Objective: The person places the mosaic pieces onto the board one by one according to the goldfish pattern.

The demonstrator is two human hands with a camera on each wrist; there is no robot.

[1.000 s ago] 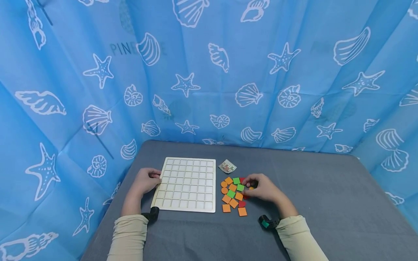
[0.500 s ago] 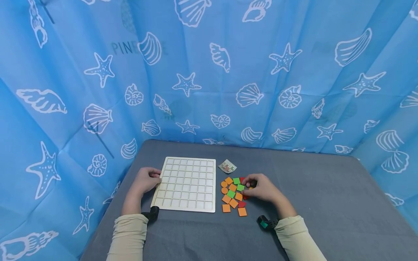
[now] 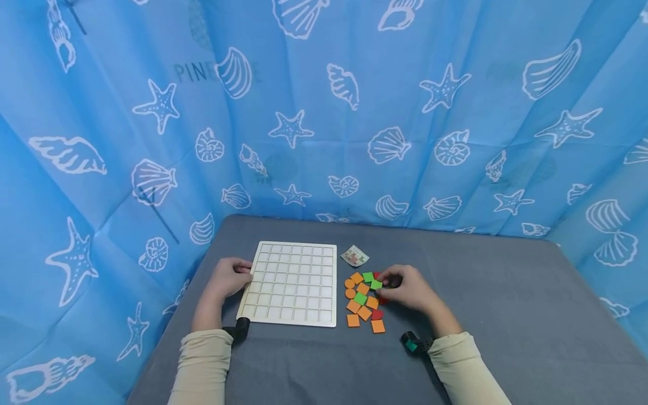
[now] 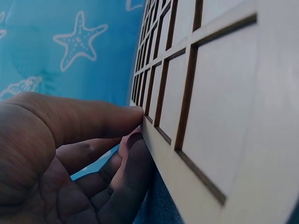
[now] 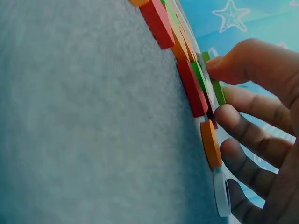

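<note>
A pale grid board (image 3: 333,287) lies flat on the left of the table. My left hand (image 3: 226,279) holds its left edge; in the left wrist view the thumb (image 4: 117,122) touches the rim and the other fingers curl below it. Beside the board's right side is a cluster of small flat tiles in orange, green and red. Over its right part my right hand (image 3: 409,288) pinches a green square tile (image 5: 218,91) between thumb and index finger, tilted and raised off the pile. Some tiles under this hand are hidden in the head view.
A small patterned card (image 3: 355,256) with curled corners lies behind the tiles. Below the right fingers are an orange tile (image 5: 211,144), a red tile (image 5: 192,88) and a white ring-like piece (image 5: 222,193). A blue shell-print curtain (image 3: 324,140) hangs around the grey table (image 3: 481,281).
The green square tile has shifted slightly up and to the right with my right hand, out of its place in the cluster. My left hand stays on the board's edge.
</note>
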